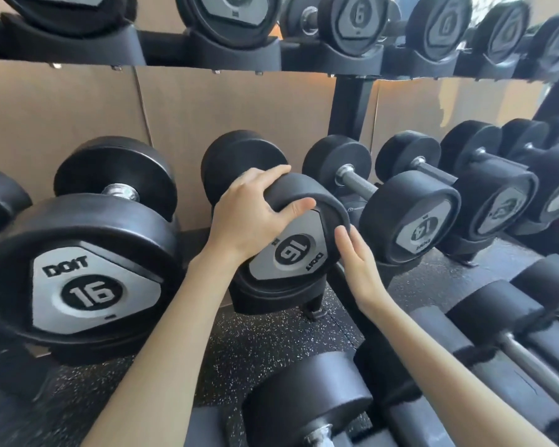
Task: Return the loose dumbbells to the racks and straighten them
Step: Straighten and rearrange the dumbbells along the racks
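Observation:
A black 16 dumbbell [292,250] lies in its cradle on the middle rack shelf, its grey end plate turned so the number sits rotated. My left hand [252,211] grips the top of its near head, fingers over the rim and thumb across the face. With straight fingers, my right hand [357,259] touches the right edge of the same head. Another 16 dumbbell [88,285] sits to the left with its number upright. A 14 dumbbell [413,217] rests to the right.
The top shelf [207,56] carries several smaller dumbbells, some marked 6. More dumbbells [497,201] fill the middle shelf to the right. Below and nearer lie dumbbells [307,401] on the bottom shelf. Speckled rubber floor [255,350] shows under the rack.

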Demonstrator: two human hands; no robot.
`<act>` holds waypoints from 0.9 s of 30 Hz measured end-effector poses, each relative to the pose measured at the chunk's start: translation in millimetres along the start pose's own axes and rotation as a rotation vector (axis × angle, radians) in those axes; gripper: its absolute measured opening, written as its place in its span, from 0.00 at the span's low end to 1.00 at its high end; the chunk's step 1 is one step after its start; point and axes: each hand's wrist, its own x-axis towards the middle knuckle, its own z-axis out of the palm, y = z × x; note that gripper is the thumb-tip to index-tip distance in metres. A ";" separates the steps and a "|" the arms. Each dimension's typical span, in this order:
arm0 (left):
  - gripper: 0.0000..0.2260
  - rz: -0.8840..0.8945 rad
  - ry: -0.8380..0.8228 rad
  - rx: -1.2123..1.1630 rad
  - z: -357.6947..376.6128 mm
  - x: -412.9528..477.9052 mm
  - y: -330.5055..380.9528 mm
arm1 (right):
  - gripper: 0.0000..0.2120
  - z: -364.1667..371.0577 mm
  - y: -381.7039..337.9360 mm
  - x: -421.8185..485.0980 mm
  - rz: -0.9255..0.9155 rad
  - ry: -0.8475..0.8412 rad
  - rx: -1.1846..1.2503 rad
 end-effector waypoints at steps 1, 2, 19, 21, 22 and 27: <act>0.33 -0.006 0.002 -0.006 0.3 -0.5 0.0 | 0.19 3.7 5.4 1.4 0.036 -0.004 0.070; 0.33 -0.013 -0.001 -0.014 0.5 -1.4 0.4 | 0.21 7.2 8.7 2.6 0.056 0.002 0.118; 0.23 -0.083 0.231 -0.187 4.5 -24.7 -1.8 | 0.20 -9.6 12.0 46.5 -0.298 -0.254 -0.123; 0.23 -0.125 0.351 -0.229 12.5 -35.6 -7.3 | 0.21 -18.2 -4.8 57.7 -0.327 -0.374 -0.228; 0.23 -0.166 0.416 -0.256 18.5 -42.9 -10.7 | 0.22 -21.9 -16.7 63.5 -0.351 -0.436 -0.332; 0.20 -0.289 0.684 -0.355 47.6 -69.7 -18.4 | 0.34 -12.0 -76.5 83.2 -0.423 -0.624 -0.894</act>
